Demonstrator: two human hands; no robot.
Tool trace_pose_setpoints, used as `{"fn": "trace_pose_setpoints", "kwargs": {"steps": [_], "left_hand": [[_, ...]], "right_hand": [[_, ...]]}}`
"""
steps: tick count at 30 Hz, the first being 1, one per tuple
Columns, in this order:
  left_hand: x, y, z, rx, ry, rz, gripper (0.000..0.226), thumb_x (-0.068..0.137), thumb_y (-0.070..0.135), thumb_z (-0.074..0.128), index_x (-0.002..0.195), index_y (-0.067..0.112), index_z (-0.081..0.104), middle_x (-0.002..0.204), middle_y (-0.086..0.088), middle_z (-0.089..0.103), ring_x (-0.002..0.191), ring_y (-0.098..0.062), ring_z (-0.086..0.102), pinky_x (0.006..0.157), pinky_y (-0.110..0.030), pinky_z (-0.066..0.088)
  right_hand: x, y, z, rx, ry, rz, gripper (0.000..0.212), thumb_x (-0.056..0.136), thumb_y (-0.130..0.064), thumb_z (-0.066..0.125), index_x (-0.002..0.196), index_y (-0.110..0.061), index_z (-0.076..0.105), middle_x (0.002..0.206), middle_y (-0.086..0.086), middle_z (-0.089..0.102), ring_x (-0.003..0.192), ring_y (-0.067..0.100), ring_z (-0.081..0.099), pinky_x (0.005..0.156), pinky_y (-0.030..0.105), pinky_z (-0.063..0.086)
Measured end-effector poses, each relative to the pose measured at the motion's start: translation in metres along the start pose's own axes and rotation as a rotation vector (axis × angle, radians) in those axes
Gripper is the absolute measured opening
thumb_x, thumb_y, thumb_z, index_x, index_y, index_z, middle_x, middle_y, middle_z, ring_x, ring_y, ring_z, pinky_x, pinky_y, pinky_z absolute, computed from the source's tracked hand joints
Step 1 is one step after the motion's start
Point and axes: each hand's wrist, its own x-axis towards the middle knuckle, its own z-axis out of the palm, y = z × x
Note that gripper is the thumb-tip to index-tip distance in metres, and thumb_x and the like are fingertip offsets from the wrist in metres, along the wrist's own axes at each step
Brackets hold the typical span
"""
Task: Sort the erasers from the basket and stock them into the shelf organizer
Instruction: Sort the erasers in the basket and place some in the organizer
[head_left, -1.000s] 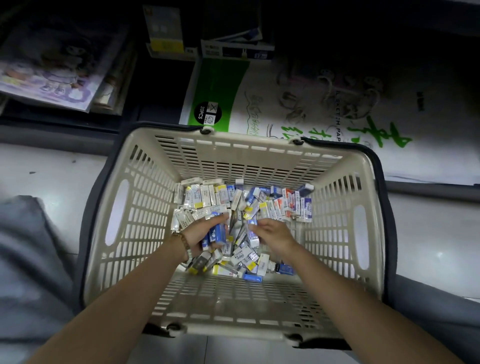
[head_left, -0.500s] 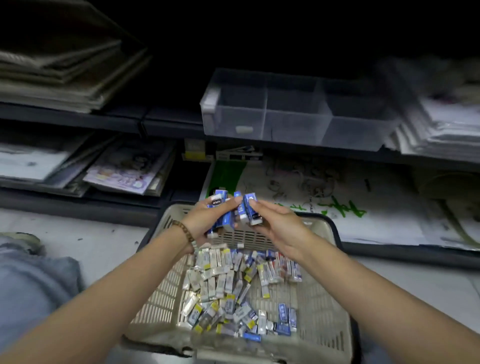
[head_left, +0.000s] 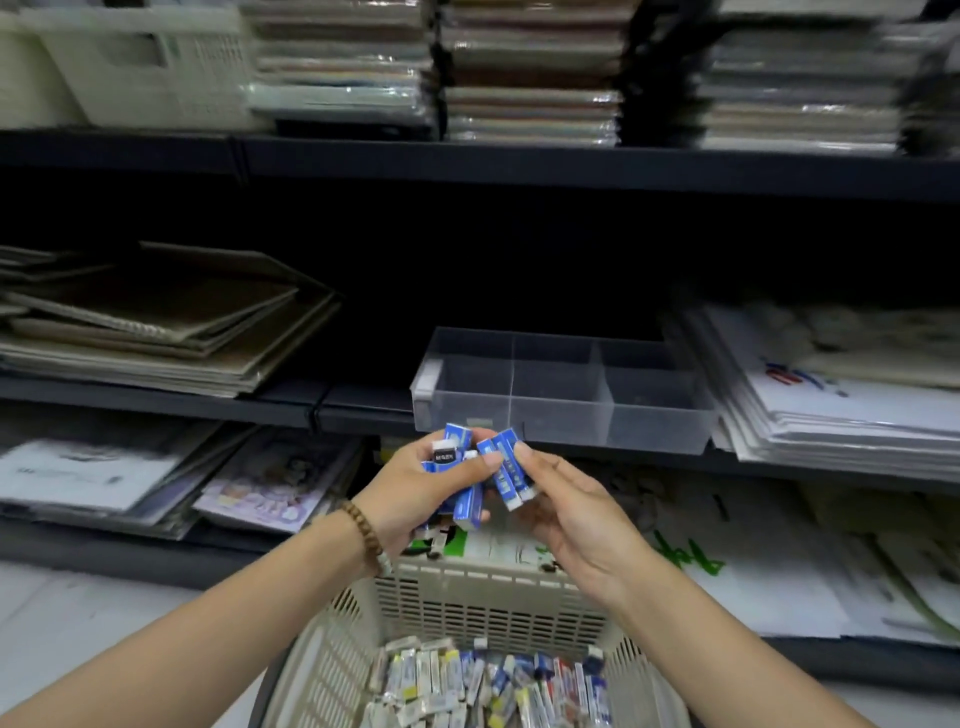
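Observation:
My left hand (head_left: 415, 499) grips a bunch of blue-sleeved erasers (head_left: 453, 448). My right hand (head_left: 576, 514) pinches two more blue erasers (head_left: 509, 467) beside them. Both hands are held just below and in front of the clear shelf organizer (head_left: 566, 421), whose divided compartments look bare. The beige basket (head_left: 467, 597) sits below my forearms on the floor, with a pile of mixed erasers (head_left: 488, 686) in blue, yellow and red sleeves at its bottom.
Stacks of brown pads (head_left: 156, 322) lie left of the organizer and white paper stacks (head_left: 841, 395) to its right. A dark shelf edge (head_left: 519, 166) runs overhead with wrapped stacks (head_left: 530, 78) and a white crate (head_left: 145, 62). Magazines (head_left: 270, 488) lie on the lowest shelf.
Both hands picked blue erasers out of the basket and lifted them toward the organizer. The view tilted up from the basket to the shelves.

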Motion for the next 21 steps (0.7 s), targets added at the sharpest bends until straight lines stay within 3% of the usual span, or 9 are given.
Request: {"fn": "trace_pose_setpoints", "kwargs": {"steps": [5, 8, 13, 17, 21], "left_hand": [[0.01, -0.008, -0.005, 0.044, 0.003, -0.01, 0.03, 0.07, 0.023, 0.074, 0.099, 0.021, 0.07, 0.089, -0.004, 0.075, 0.075, -0.013, 0.071, 0.055, -0.023, 0.055], [0.017, -0.013, -0.009, 0.023, -0.013, -0.024, 0.039, 0.063, 0.029, 0.077, 0.1, 0.018, 0.071, 0.091, -0.008, 0.074, 0.074, -0.016, 0.071, 0.055, -0.024, 0.055], [0.026, -0.024, -0.01, -0.082, 0.0, -0.042, 0.043, 0.059, 0.032, 0.076, 0.096, 0.011, 0.072, 0.078, -0.01, 0.073, 0.052, -0.013, 0.063, 0.048, -0.022, 0.052], [0.031, -0.021, -0.011, -0.095, -0.012, -0.013, 0.04, 0.063, 0.028, 0.075, 0.099, 0.011, 0.07, 0.08, -0.006, 0.074, 0.06, -0.01, 0.067, 0.049, -0.022, 0.052], [0.032, -0.013, -0.014, -0.084, -0.023, 0.048, 0.041, 0.064, 0.029, 0.076, 0.1, 0.012, 0.069, 0.088, -0.01, 0.074, 0.07, -0.016, 0.07, 0.053, -0.023, 0.054]], "right_hand": [[0.006, 0.004, -0.008, -0.039, -0.003, 0.042, 0.023, 0.088, -0.024, 0.059, 0.1, -0.009, 0.072, 0.095, 0.01, 0.073, 0.08, 0.012, 0.068, 0.074, 0.022, 0.054], [0.01, 0.004, -0.008, -0.061, 0.016, 0.033, 0.019, 0.087, -0.021, 0.06, 0.097, -0.009, 0.072, 0.093, 0.011, 0.074, 0.079, 0.013, 0.069, 0.07, 0.02, 0.055], [0.016, 0.006, -0.005, -0.069, 0.035, 0.087, 0.023, 0.084, -0.025, 0.064, 0.097, -0.008, 0.072, 0.087, 0.009, 0.072, 0.071, 0.01, 0.066, 0.066, 0.02, 0.054], [0.017, 0.004, -0.007, 0.077, -0.018, 0.216, 0.035, 0.071, -0.035, 0.069, 0.093, -0.008, 0.074, 0.081, 0.01, 0.069, 0.068, 0.015, 0.065, 0.062, 0.026, 0.057], [0.017, 0.0, -0.005, 0.19, -0.097, 0.309, 0.045, 0.076, -0.031, 0.066, 0.11, -0.002, 0.065, 0.088, 0.014, 0.069, 0.07, 0.019, 0.068, 0.059, 0.027, 0.058]]}}
